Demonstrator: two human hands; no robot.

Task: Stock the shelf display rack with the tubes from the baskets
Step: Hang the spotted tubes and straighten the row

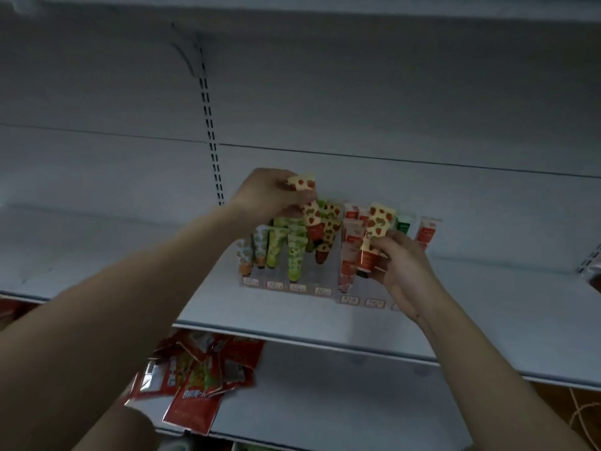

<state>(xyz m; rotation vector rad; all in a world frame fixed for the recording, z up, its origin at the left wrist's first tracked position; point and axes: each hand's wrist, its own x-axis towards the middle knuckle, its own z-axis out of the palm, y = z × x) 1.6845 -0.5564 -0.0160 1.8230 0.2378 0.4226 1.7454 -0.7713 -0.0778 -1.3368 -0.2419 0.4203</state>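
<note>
Left hand (270, 193): raised over the left part of the rack, fingers and thumb curled round a strawberry tube (308, 203) — it pinches the tube near its flat crimped end, which points up, while the narrower cap end hangs down among the tubes already standing there.
Right hand (400, 265): lower and to the right, in front of the rack, fingers pinching a second strawberry tube (374, 237) by its lower, red part; the wide crimped end fans out above the fingertips.
Strawberry tubes: soft squeeze tubes, cream-yellow with red berry print, tapering from a flat sealed edge to a round dark cap.
Display rack (325, 275): a clear, glossy plastic stand with sloping channels, set on the middle shelf; small pale label tags (323, 291) line its front lip.
Green tubes (294, 252): patterned tubes standing cap-down in the left channels, leaning back, close together.
Pink-and-red tubes (349, 252): smoother-looking tubes in the right channels, just beside the right hand; one more red-and-white tube (426, 232) stands at the far right, with a green one beside it.
Shelf (292, 317): flat matte sheet metal, pale grey-white, with a rounded front edge; a slotted upright strip (211, 135) runs up the back panel.
Red sachets (198, 375): crinkled, shiny foil packets heaped loosely on the shelf below, partly behind the left forearm.
Sharpness: dim and blurred — print on tubes and tags is unreadable.
</note>
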